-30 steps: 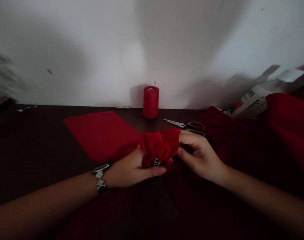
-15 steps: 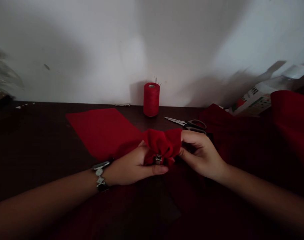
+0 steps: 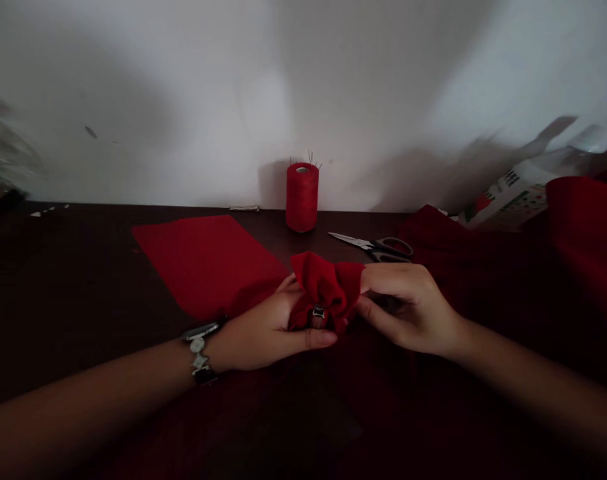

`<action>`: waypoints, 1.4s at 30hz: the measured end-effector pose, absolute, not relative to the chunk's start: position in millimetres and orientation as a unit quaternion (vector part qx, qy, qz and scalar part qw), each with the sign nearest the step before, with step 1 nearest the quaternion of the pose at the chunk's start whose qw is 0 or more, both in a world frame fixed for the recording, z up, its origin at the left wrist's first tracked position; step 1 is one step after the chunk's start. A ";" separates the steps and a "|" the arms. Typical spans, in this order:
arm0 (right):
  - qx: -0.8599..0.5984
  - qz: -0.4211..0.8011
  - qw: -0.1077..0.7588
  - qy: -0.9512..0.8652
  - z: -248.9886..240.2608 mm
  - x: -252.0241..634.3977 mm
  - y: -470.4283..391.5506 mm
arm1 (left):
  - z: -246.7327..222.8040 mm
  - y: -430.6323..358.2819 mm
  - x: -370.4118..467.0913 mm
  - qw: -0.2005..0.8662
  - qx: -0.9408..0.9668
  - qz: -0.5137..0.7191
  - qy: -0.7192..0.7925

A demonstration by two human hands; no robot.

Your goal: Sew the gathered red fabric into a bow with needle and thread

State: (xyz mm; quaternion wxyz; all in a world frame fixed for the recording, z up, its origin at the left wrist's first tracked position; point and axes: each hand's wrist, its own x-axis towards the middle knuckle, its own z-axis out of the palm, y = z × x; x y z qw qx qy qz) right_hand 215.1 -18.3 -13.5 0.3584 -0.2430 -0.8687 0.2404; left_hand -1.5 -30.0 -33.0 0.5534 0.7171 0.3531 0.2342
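Note:
A bunched piece of red fabric (image 3: pixel 323 280) is held up between both hands above the dark table. My left hand (image 3: pixel 276 330) is closed around its lower left side, the thumb lying along the front. A small shiny metal piece, perhaps a ring or clasp, shows against the folds just above that thumb. My right hand (image 3: pixel 408 307) pinches the right edge of the fabric between thumb and fingers. Whether a needle is in that pinch I cannot make out. Behind the left hand, a flat red cloth piece (image 3: pixel 208 257) lies on the table.
A red thread spool (image 3: pixel 302 199) with needles stuck in its top stands near the wall. Dark-handled scissors (image 3: pixel 373 247) lie right of it. More red cloth (image 3: pixel 463 247) spreads across the right side, before a tilted clear container (image 3: pixel 513 190). A thin metal clip (image 3: pixel 244 209) rests by the wall.
The folds of the bunched fabric have shifted, its top left corner now standing slightly higher. My right hand has moved a little to the right, still pinching the edge. The left hand stays nearly in place.

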 end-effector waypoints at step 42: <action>-0.253 0.333 0.403 -0.814 -22.1 209.3 -21.1 | -33.5 -29.4 -3.6 0.538 0.739 0.206 0.350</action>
